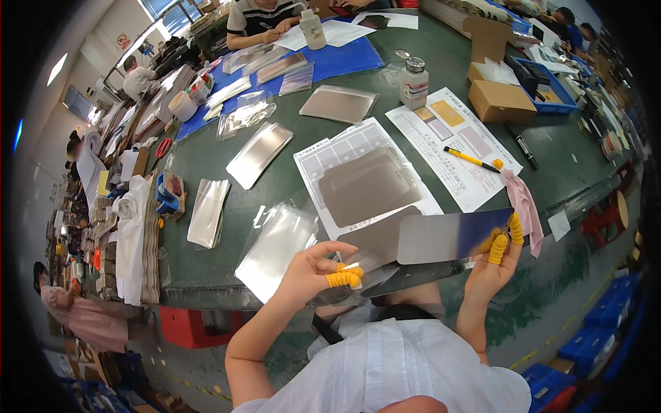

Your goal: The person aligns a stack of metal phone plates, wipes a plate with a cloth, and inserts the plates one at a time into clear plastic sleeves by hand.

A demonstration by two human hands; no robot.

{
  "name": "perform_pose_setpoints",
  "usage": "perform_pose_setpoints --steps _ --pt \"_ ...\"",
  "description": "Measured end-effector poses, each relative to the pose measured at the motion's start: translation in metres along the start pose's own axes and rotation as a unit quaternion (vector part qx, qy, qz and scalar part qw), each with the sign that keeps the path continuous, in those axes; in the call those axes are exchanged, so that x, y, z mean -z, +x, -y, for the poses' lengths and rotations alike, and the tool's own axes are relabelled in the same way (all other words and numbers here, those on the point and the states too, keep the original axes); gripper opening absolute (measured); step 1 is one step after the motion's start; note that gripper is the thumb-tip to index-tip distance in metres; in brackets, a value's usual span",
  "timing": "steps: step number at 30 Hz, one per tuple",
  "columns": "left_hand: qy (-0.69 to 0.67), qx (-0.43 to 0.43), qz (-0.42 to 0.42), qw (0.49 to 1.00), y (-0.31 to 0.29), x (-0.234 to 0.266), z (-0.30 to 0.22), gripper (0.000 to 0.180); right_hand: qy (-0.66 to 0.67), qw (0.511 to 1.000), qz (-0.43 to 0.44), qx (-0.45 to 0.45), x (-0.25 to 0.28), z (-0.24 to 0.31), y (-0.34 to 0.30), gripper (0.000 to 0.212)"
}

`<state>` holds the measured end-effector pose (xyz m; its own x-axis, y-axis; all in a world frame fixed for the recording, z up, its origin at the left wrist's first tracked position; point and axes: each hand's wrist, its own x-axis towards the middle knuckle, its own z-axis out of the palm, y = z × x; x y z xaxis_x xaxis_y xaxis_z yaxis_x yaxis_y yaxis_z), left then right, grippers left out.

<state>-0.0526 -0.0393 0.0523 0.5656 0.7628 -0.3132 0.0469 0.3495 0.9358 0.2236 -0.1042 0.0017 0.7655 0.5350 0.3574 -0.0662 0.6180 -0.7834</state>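
My right hand (pixel 497 260), with yellow finger cots, pinches the right end of a shiny, mirror-like rectangular plate (pixel 441 239) with rounded corners. Thumb and fingers of my left hand (pixel 323 270), also in yellow cots, close on a clear plastic sleeve (pixel 375 277) at the table's near edge. Between the hands, a darker grey plate (pixel 381 237) shows beside the shiny one; I cannot tell whether it sits inside the sleeve. Beyond them, thin grey-brown plates (pixel 368 186) lie stacked on a printed sheet (pixel 313 153). Left of my left hand are clear sleeves (pixel 275 241).
Wrapped plates (pixel 259 155) are spread over the green table (pixel 275 93). At the right lie a printed form (pixel 475 182), a yellow pen (pixel 471 159), a pink cloth (pixel 525 206) and a black marker (pixel 526 150). A dispenser bottle (pixel 414 82) and cardboard box (pixel 501 100) stand farther back. A person sits opposite.
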Motion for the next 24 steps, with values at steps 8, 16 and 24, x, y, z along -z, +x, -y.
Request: perform_pose_setpoints --steps 8,16,24 --pt "0.009 -0.004 0.004 1.0 0.001 0.004 0.002 0.031 0.007 0.993 0.106 -0.05 0.004 -0.004 -0.004 0.035" --pt "0.061 0.006 0.072 0.995 0.012 0.004 -0.002 0.024 -0.08 0.977 0.155 -0.125 -0.005 -0.007 -0.004 0.035" --pt "-0.033 0.056 0.114 0.991 0.025 0.009 0.005 0.029 -0.076 0.98 0.128 -0.13 0.001 -0.003 0.005 0.035"
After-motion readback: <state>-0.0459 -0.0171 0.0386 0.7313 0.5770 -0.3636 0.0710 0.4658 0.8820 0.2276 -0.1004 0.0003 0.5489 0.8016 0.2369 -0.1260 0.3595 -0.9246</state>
